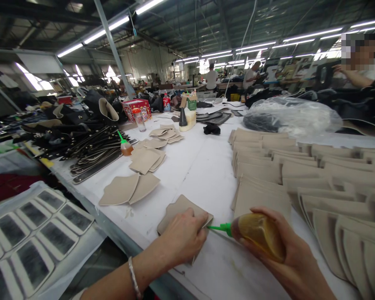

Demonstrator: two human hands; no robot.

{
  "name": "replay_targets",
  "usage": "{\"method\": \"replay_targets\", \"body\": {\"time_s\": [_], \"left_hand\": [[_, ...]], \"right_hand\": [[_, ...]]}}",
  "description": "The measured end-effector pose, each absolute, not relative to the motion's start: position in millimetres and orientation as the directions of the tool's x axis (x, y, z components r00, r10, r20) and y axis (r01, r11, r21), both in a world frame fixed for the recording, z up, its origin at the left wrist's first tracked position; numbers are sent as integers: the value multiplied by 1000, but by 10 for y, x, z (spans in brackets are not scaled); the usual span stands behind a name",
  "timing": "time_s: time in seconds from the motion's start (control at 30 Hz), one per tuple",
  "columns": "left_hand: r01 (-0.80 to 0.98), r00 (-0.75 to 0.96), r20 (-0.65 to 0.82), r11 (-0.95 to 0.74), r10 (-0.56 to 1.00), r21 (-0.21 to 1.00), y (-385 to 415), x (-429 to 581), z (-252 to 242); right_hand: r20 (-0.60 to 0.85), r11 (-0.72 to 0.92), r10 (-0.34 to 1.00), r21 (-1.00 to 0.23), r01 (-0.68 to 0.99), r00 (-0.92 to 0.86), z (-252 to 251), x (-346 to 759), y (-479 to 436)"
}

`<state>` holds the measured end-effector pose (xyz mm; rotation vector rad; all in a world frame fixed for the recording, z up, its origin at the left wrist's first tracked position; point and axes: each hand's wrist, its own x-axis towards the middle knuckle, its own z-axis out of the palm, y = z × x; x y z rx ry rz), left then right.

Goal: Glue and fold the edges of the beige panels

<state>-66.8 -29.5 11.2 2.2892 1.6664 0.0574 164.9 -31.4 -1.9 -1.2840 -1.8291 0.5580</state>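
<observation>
My left hand [183, 237] lies with curled fingers pressed on a small stack of beige cut pieces [178, 208] near the front edge of the white table [203, 166]. My right hand [287, 254] is wrapped round a squeeze bottle of amber glue [258, 233]. Its green nozzle [218, 227] points left and reaches the right edge of the stack, close to my left fingers.
Rows of overlapping beige pieces [315, 179] cover the right side. More beige pieces [131, 189] and a second glue bottle [125, 146] lie left of centre, beside black straps [90, 150]. A plastic bag [293, 114] sits at the back. Trays of grey pads [34, 233] lie lower left. People work in the distance.
</observation>
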Motion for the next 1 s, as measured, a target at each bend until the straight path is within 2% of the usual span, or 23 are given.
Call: {"method": "replay_targets", "body": {"time_s": [0.1, 0.23, 0.4, 0.57, 0.7, 0.83, 1.0], "left_hand": [[917, 335, -143, -287, 931, 276, -313, -688, 110], [911, 349, -140, -300, 927, 282, -318, -715, 95], [902, 360, -125, -311, 925, 299, -322, -735, 81], [906, 361, -143, -310, 922, 290, -327, -746, 85], [909, 356, -167, -299, 920, 291, -329, -741, 90], [917, 340, -175, -285, 924, 279, -334, -731, 82], [918, 337, -197, -274, 921, 288, -345, -728, 84]], "right_hand": [[263, 288, 957, -814, 504, -122, 47, 1623, -333], [260, 251, 964, -831, 496, -51, 72, 1602, -354], [135, 171, 984, -908, 382, -120, 44, 1574, -440], [197, 207, 978, -867, 453, -70, 28, 1587, -446], [138, 196, 975, -906, 375, -175, 26, 1557, -513], [95, 122, 991, -922, 368, -91, 8, 1524, -596], [99, 139, 985, -937, 320, -138, -19, 1513, -645]]}}
